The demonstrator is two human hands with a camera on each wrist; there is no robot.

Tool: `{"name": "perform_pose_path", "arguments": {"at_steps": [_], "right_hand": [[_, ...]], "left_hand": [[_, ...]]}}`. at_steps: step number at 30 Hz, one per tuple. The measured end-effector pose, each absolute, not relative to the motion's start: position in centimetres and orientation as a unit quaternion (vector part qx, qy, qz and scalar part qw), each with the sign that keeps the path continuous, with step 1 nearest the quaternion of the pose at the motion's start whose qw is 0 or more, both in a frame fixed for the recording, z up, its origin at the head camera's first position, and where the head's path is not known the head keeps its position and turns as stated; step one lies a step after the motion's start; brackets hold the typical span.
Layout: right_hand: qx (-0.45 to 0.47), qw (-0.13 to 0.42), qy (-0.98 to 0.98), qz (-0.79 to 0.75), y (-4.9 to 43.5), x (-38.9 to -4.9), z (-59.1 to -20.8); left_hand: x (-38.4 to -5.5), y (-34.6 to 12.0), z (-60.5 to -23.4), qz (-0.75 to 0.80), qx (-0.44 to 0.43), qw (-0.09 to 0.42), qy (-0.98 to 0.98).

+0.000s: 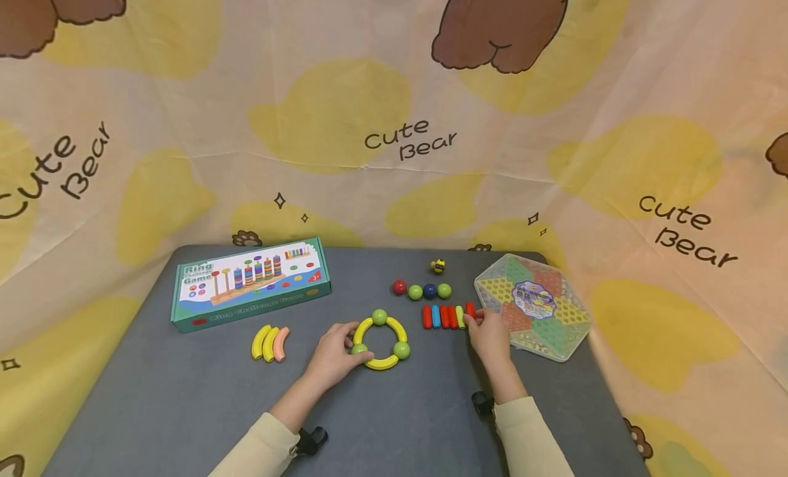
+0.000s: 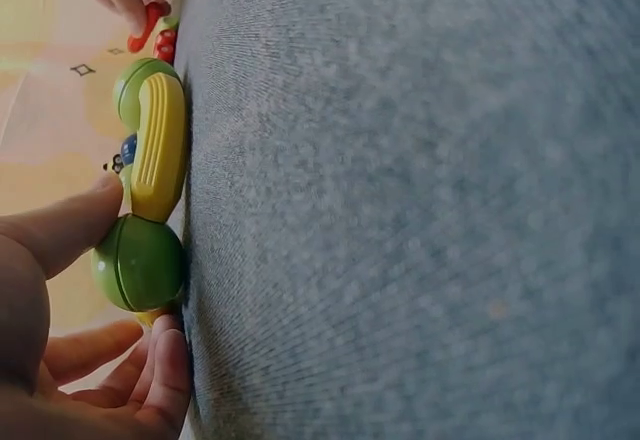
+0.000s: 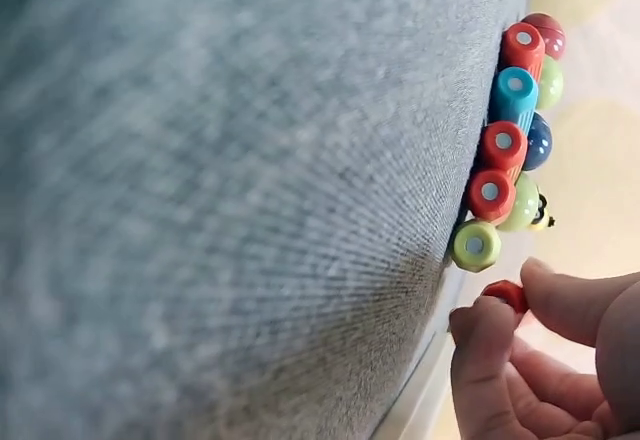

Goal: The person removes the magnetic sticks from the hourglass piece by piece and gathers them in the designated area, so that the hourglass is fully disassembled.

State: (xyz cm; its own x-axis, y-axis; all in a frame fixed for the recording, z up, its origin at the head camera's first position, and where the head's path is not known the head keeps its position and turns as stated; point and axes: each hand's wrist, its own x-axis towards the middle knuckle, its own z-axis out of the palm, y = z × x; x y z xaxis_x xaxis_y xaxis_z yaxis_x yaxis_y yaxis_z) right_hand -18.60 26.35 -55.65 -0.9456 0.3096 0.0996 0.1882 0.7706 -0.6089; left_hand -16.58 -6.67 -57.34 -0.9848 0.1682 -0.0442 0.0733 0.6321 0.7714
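My left hand (image 1: 335,356) grips a ring of yellow curved sticks (image 1: 383,363) and green balls (image 1: 401,350). In the left wrist view, its thumb and fingers are around the near green ball (image 2: 138,262), and the ring lies flat on the table. Between thumb and fingertips my right hand (image 1: 492,337) pinches a red stick (image 3: 506,294). It is at the right end of a row of straight sticks: red (image 1: 427,317), blue (image 1: 436,316) and light green (image 1: 460,317). Pale round discs show on the row's ends in the right wrist view.
Behind the sticks are a red ball (image 1: 399,287), green balls (image 1: 415,292), a blue ball (image 1: 429,291) and a small bee figure (image 1: 438,265). Three curved sticks (image 1: 269,343) lie left. A green game box (image 1: 252,284) stands back left, a hexagonal board (image 1: 548,340) right.
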Motion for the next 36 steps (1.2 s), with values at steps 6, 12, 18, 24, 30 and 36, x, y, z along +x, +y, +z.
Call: {"name": "perform_pose_path", "arguments": {"at_steps": [6, 12, 18, 24, 30, 36], "right_hand": [[-0.13, 0.082, -0.942, 0.297, 26.4, -19.0, -55.9], [-0.12, 0.074, -0.948, 0.286, 26.3, -19.0, -55.9], [-0.111, 0.062, -0.953, 0.275, 26.2, -18.9, -55.8], [-0.103, 0.084, -0.955, 0.265, 25.6, -18.5, -55.3], [-0.074, 0.14, -0.954, 0.253, 24.4, -18.0, -54.7], [-0.004, 0.088, -0.942, 0.323, 21.5, -17.1, -53.9]], "left_hand": [[-16.7, -6.7, -57.3, 0.422, 0.07, 0.057, 0.902], [-16.6, -6.7, -57.2, 0.426, 0.071, 0.054, 0.9], [-16.6, -6.7, -57.2, 0.439, 0.052, 0.044, 0.896], [-16.5, -6.9, -56.9, 0.448, 0.046, 0.042, 0.892], [-16.5, -7.3, -57.3, 0.456, 0.068, 0.05, 0.886], [-16.3, -7.5, -57.7, 0.461, 0.064, 0.049, 0.884]]}}
